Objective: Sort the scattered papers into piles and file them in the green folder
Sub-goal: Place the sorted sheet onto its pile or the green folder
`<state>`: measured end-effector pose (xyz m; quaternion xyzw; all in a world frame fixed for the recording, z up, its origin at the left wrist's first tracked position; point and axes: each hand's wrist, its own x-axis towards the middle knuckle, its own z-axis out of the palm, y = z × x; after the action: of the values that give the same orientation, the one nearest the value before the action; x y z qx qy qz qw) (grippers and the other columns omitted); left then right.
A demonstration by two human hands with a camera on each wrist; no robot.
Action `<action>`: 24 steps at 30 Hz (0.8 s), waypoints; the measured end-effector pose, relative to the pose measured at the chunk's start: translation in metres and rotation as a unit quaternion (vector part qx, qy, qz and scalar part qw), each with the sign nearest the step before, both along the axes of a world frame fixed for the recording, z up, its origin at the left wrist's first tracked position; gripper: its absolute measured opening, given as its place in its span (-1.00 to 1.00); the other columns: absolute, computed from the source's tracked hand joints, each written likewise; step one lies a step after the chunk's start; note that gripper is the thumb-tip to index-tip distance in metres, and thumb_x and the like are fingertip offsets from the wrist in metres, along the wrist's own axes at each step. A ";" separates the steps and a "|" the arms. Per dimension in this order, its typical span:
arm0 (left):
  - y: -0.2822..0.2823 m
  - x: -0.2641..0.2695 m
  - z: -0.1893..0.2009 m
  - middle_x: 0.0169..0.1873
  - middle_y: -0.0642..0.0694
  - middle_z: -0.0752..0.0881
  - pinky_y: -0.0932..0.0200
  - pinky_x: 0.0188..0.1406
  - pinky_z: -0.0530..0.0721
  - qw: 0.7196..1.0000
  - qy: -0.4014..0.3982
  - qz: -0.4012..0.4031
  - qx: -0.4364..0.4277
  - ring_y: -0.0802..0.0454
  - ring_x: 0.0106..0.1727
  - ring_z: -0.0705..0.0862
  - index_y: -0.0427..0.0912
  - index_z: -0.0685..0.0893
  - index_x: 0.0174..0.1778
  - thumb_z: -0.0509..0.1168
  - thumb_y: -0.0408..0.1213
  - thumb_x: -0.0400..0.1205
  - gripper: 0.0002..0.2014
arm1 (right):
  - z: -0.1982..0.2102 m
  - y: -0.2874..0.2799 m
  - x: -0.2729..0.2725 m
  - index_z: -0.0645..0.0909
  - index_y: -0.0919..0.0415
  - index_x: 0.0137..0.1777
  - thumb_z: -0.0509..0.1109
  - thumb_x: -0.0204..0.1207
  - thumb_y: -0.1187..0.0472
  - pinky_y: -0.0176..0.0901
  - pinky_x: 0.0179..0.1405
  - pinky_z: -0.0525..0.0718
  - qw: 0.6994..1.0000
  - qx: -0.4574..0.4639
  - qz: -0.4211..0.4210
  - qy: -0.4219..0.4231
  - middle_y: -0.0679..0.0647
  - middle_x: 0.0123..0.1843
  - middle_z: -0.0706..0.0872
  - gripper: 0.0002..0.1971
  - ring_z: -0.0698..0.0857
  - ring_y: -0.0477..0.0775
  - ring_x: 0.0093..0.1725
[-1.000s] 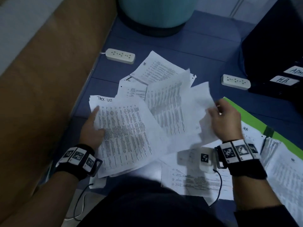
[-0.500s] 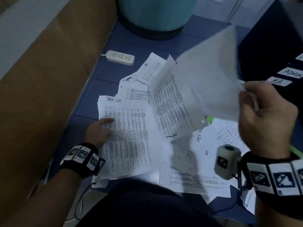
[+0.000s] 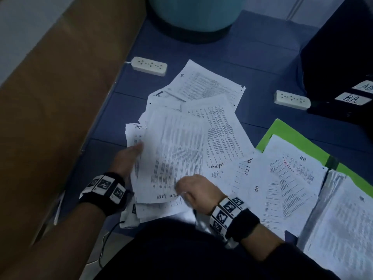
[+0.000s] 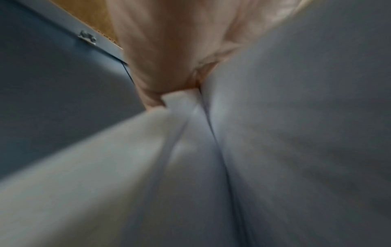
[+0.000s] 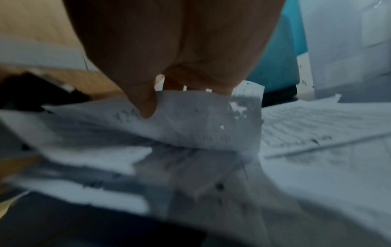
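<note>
Printed sheets lie scattered on the blue floor (image 3: pixel 262 57). My right hand (image 3: pixel 186 187) pinches the near edge of one printed sheet (image 3: pixel 177 150), thumb on top in the right wrist view (image 5: pixel 146 108). That sheet (image 5: pixel 201 120) rests over the "Task List" pile (image 3: pixel 135 134) at the left. My left hand (image 3: pixel 130 157) grips that pile's left edge, its fingers hidden under the top sheet; its wrist view is blurred, showing a digit (image 4: pixel 154 93) on paper. The open green folder (image 3: pixel 290 136) lies at the right, with "HR" sheets (image 3: pixel 292 172) on it.
Two white power strips (image 3: pixel 149 66) (image 3: pixel 291 99) lie beyond the papers. A teal round container (image 3: pixel 193 13) stands at the back. Black files with white labels (image 3: pixel 352 98) are at the far right. A brown panel (image 3: pixel 50 98) runs along the left. More filed pages (image 3: pixel 343 229) sit at the near right.
My right hand lifted a sheet from the middle heap, raised it high, then brought it down onto the left pile. My left hand shifted from lying flat on the pile to its left edge.
</note>
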<state>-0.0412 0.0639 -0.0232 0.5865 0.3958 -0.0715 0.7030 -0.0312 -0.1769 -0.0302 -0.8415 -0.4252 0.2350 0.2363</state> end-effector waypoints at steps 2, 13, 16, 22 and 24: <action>0.001 0.002 -0.009 0.06 -0.18 0.75 -0.07 0.13 0.67 0.982 0.023 -0.121 0.140 -0.15 0.03 0.74 -0.24 0.67 0.12 0.54 -0.17 0.44 -0.61 | -0.001 0.000 0.001 0.69 0.05 0.09 0.27 0.59 0.14 0.16 0.32 0.57 0.998 -0.027 0.023 0.044 -0.06 0.26 0.70 -0.81 0.66 -0.01 0.24; 0.004 -0.001 -0.022 0.35 0.08 0.42 0.09 0.20 0.48 0.967 0.011 -0.133 0.217 0.05 0.29 0.46 0.07 0.15 0.62 0.22 -0.75 0.46 -0.10 | -0.017 -0.073 0.147 0.21 0.27 0.57 0.60 0.29 -0.13 0.19 0.44 0.42 0.820 -0.224 -0.527 0.017 0.24 0.56 0.34 -0.03 0.34 0.27 0.53; 0.005 0.000 -0.021 0.39 0.23 0.29 0.22 0.14 0.51 0.965 0.001 -0.144 0.218 0.14 0.29 0.44 0.33 -0.02 0.63 0.19 -0.75 0.48 0.03 | -0.028 -0.075 0.153 0.34 0.17 0.48 0.56 0.22 -0.18 0.20 0.32 0.41 0.804 -0.273 -0.528 0.010 0.21 0.44 0.46 -0.13 0.42 0.27 0.44; 0.014 0.008 -0.024 0.35 -0.10 0.58 0.42 -0.22 0.60 0.964 0.014 -0.138 0.227 0.07 0.04 0.64 0.07 0.64 0.23 0.08 -0.76 0.49 -0.35 | 0.010 -0.094 0.156 0.64 0.22 -0.04 0.27 0.53 0.37 -0.21 -0.18 0.51 0.855 -0.088 -0.511 0.022 0.24 -0.05 0.74 -0.86 0.67 0.23 -0.02; 0.016 0.010 -0.025 0.23 -0.14 0.64 0.30 -0.16 0.57 0.967 0.018 -0.114 0.226 -0.05 0.10 0.63 0.03 0.67 0.13 0.06 -0.76 0.47 -0.39 | 0.044 -0.101 0.148 0.57 0.20 -0.20 0.31 0.51 0.43 -0.33 -0.36 0.53 0.849 0.012 -0.528 0.010 0.14 -0.22 0.71 -0.86 0.62 0.10 -0.17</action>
<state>-0.0308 0.0798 -0.0485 0.7702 0.3444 -0.0707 0.5322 0.1165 -0.2779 0.0140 -0.9338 0.0830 0.0777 0.3393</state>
